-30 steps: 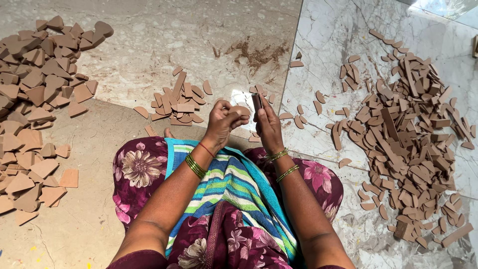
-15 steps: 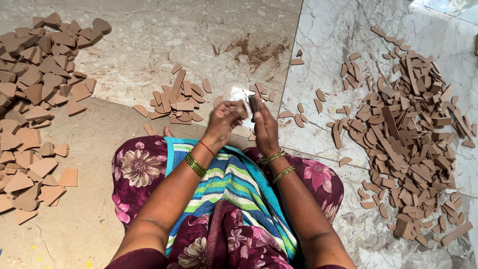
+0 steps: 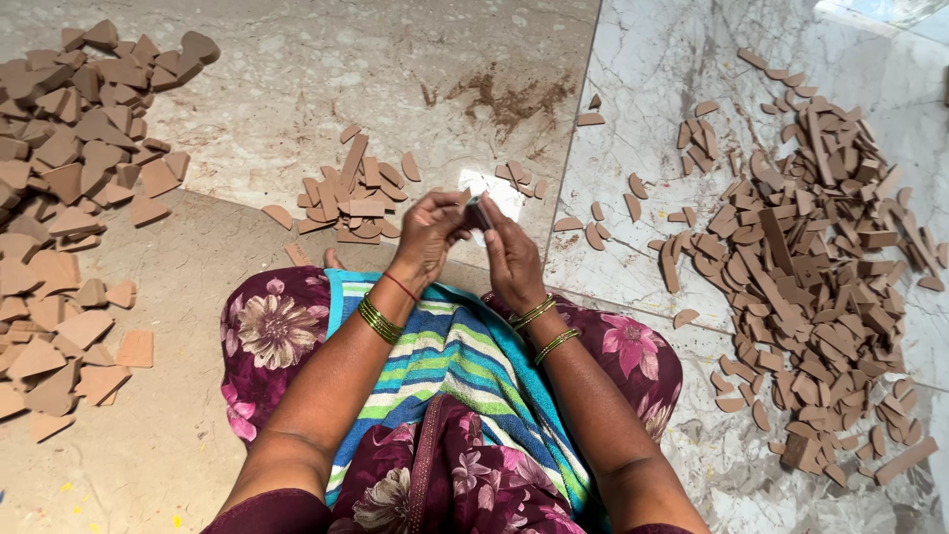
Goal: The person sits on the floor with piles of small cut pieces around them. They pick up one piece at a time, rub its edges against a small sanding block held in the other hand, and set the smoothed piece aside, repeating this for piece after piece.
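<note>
- Down on the floor, seen from the head camera, the person sits with both arms stretched forward over a striped blue, green and white cloth point(image 3: 465, 366) laid across the lap of a maroon flowered garment point(image 3: 272, 331).
- Both hands meet just past the knees. The left hand point(image 3: 430, 232) has its fingers curled in, pinching the near side of a small dark piece point(image 3: 478, 211).
- The right hand point(image 3: 511, 259) closes on the same small dark piece from the other side, thumb and fingers pressed to it, so the piece sits between the two sets of fingertips, at their upper end, lifted off the floor.
- Its exact shape is too small to tell.
- Green bangles point(image 3: 380, 319) and a thin red thread ring the left wrist; two green bangles point(image 3: 546, 328) ring the right.
- Just beyond the left hand lies a small heap of brown clay pieces point(image 3: 354, 193), flat strips and curved bits.
- Far to the left spreads a big pile of flat brown triangular pieces point(image 3: 69, 208).
- To the right, on the white marble tile point(image 3: 652, 59), lies a wide heap of brown strips and offcuts point(image 3: 811, 267), well apart from the hands.
- A smear of brown dust point(image 3: 509, 99) marks the floor farther ahead.
</note>
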A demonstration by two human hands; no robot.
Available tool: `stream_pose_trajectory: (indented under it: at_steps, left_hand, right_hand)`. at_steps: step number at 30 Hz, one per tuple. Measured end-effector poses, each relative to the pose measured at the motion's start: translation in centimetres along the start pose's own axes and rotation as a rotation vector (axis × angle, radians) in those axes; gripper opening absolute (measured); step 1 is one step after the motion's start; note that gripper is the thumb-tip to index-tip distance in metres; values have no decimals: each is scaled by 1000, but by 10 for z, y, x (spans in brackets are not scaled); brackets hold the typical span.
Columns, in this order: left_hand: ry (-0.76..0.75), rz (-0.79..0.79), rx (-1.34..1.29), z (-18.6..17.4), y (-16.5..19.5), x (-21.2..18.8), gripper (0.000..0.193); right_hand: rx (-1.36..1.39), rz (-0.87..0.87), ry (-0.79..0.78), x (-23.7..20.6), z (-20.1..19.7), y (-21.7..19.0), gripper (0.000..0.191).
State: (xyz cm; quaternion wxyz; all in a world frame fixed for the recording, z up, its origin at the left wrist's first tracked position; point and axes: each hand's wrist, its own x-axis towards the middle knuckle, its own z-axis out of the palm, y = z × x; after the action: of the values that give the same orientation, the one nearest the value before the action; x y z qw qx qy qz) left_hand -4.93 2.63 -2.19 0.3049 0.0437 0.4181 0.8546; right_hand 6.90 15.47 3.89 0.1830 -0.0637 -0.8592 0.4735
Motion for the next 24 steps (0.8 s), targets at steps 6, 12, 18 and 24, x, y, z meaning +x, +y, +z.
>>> stream_pose_trajectory:
  at_steps: [6,12,18,24]
  left_hand:
    - [-114,-20,40,11,-10,-6,26]
    - [-26,-29,1,5,9,-5,23]
    - [23,48,144,6,5,3,22]
    - [542,166,73,-27,14,17,37]
  right_hand:
    - [133,62,40,6,-6,2,48]
    - [-89,-152,30,-1,6,13,48]
    - [285,114,179,45,-38,67,48]
    - [-451,766,10,45,-71,89,30]
